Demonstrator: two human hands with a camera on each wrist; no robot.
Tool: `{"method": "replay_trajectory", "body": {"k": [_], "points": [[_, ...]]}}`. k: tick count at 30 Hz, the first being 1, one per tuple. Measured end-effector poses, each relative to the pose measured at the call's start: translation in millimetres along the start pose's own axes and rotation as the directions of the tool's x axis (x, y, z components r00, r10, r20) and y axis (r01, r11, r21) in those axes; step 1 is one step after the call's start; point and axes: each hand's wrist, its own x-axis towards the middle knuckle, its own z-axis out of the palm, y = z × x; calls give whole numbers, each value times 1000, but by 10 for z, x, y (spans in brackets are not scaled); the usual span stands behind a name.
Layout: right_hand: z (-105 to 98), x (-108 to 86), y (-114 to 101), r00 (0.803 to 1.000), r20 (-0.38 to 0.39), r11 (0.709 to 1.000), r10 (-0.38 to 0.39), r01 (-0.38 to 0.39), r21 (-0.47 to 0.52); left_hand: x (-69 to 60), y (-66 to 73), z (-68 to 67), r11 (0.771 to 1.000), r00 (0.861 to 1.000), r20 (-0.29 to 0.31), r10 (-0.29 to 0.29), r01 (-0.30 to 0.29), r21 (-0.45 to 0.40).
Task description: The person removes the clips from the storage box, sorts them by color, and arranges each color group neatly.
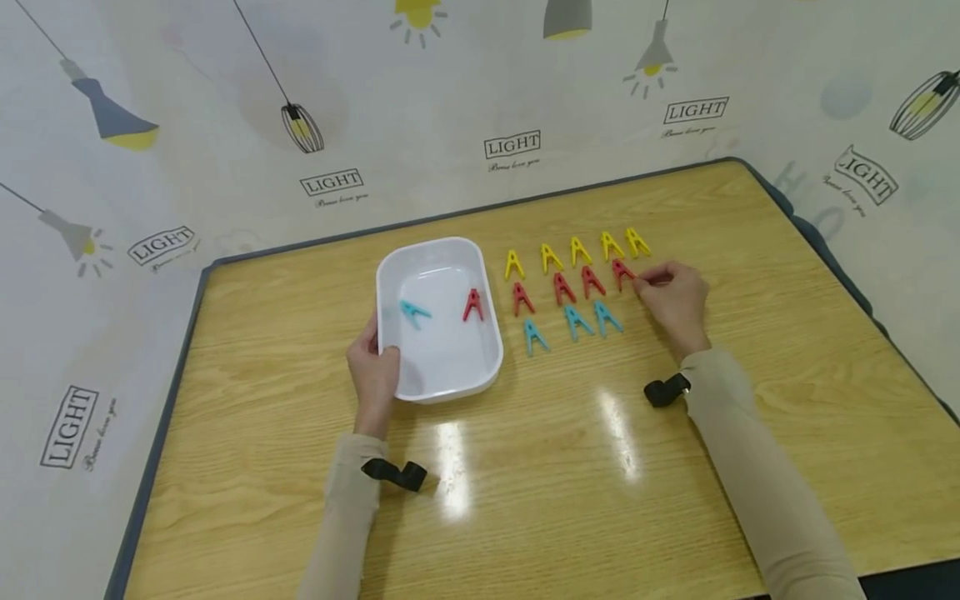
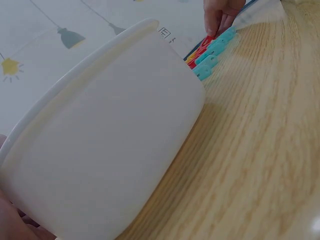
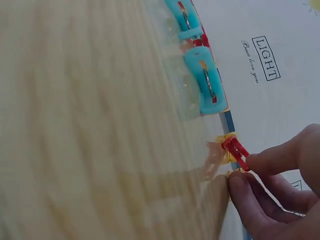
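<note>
My left hand (image 1: 372,371) grips the left side of a white plastic tray (image 1: 442,367), its thumb over the rim. Inside the tray lie a blue clothespin (image 1: 413,312) and a red clothespin (image 1: 473,305), apart from each other. To the right of the tray, my right hand (image 1: 677,302) pinches the red clothespin (image 1: 622,274) at the right end of the middle row. In the right wrist view, thumb and fingers meet at one end of this red clothespin (image 3: 235,149). The left wrist view mostly shows the tray's outer wall (image 2: 110,130).
Clothespins stand in rows on the wooden table (image 1: 555,483): several yellow clothespins (image 1: 578,251) at the back, three more red clothespins (image 1: 564,288) in the middle, three blue clothespins (image 1: 577,322) in front. A wall with printed lamps (image 1: 512,146) rises behind the table's dark edge.
</note>
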Motion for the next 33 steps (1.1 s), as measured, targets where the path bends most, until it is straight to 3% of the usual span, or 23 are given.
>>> {"method": "replay_trajectory", "body": {"k": [8, 12, 18, 23, 26, 33], "points": [[-29, -25, -84, 998, -40, 998, -45, 44, -39, -4, 11, 2, 1000, 1000, -1, -2, 2, -13], [-29, -30, -211, 994, -5, 994, -110, 110, -25, -1, 1, -3, 1000, 1000, -3, 1, -1, -11], [99, -131, -750, 966, 120, 974, -228, 226, 33, 4, -17, 8, 1000, 1000, -1, 17, -17, -2], [396, -218, -1273, 921, 247, 954, -300, 284, 97, 6, -5, -10, 1000, 1000, -14, 14, -14, -3], [581, -253, -1523, 899, 277, 940, -339, 314, 130, 6, -7, -12, 1000, 1000, -10, 22, -22, -10], [954, -364, -1923, 875, 351, 941, -334, 285, 184, -4, -9, -8, 999, 999, 7, 38, -38, -2]]}}
